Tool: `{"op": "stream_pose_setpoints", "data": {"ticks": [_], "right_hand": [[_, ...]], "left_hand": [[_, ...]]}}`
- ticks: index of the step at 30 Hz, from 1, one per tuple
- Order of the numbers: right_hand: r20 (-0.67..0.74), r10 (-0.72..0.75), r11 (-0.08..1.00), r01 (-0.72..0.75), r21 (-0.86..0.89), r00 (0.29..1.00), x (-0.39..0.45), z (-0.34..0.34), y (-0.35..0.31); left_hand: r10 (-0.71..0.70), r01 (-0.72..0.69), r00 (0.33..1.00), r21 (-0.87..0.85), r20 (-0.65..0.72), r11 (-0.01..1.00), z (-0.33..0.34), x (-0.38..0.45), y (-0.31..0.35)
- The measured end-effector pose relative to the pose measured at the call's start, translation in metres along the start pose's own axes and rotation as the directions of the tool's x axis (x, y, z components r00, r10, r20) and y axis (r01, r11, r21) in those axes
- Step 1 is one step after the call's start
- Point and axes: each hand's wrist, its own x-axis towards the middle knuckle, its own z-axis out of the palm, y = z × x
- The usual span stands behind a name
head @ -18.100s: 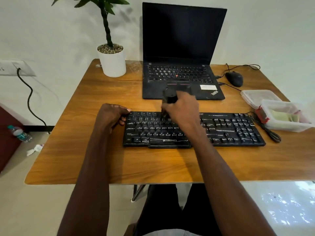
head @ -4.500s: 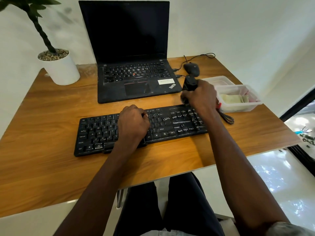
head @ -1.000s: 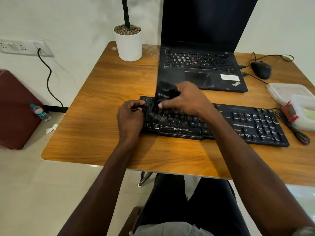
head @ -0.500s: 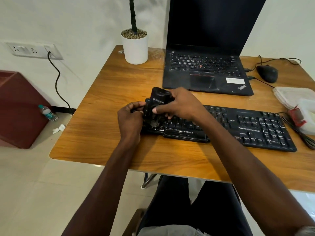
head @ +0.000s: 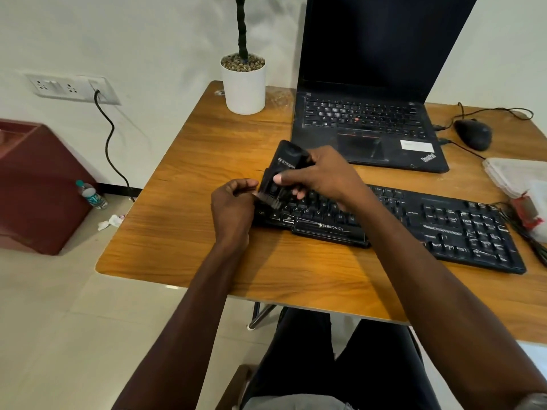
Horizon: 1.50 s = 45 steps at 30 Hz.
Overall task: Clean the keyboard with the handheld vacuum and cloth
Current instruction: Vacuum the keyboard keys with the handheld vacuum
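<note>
A black keyboard [head: 444, 229] lies across the wooden desk [head: 189, 232]. My right hand [head: 319, 176] grips a small black handheld vacuum [head: 285, 164], tilted with its brush end down over the keyboard's left end. My left hand [head: 233, 208] is curled at the keyboard's left edge, fingertips touching the vacuum's brush tip. Whether it grips the keyboard edge is hidden. A clear box [head: 541, 202] at the right edge is cut off by the frame. No cloth can be made out.
An open black laptop [head: 367, 125] stands behind the keyboard. A white plant pot [head: 244, 84] sits at the back left, a black mouse [head: 473, 134] at the back right. A clear lid [head: 515, 173] and a bundle of cables [head: 529, 232] lie at the right.
The vacuum has lifted slightly and tilted at the keyboard's left end. My left hand stays at that edge, fingers now at the brush tip. The view has shifted left.
</note>
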Motion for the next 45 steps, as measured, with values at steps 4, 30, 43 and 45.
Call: {"op": "stream_pose_setpoints", "data": {"ticks": [4, 30, 43, 45], "right_hand": [[-0.287, -0.138, 0.972, 0.074, -0.225, 0.948, 0.007, 0.006, -0.005], [-0.154, -0.049, 0.983, 0.02, -0.181, 0.987, 0.011, -0.008, -0.014], [-0.293, -0.021, 0.968, -0.054, -0.246, 0.956, -0.002, -0.023, 0.001], [-0.337, -0.058, 0.975, -0.019, -0.222, 0.94, -0.002, -0.029, 0.001]], "left_hand": [[-0.079, 0.08, 0.995, -0.031, 0.058, 0.996, -0.007, 0.003, 0.004], [0.065, -0.124, 0.985, 0.381, 0.162, 0.916, -0.006, 0.008, 0.006], [-0.198, 0.01, 0.954, 0.639, 0.223, 0.769, 0.008, 0.027, 0.044], [-0.254, 0.032, 0.936, 0.658, 0.245, 0.753, 0.007, 0.026, 0.05]]}}
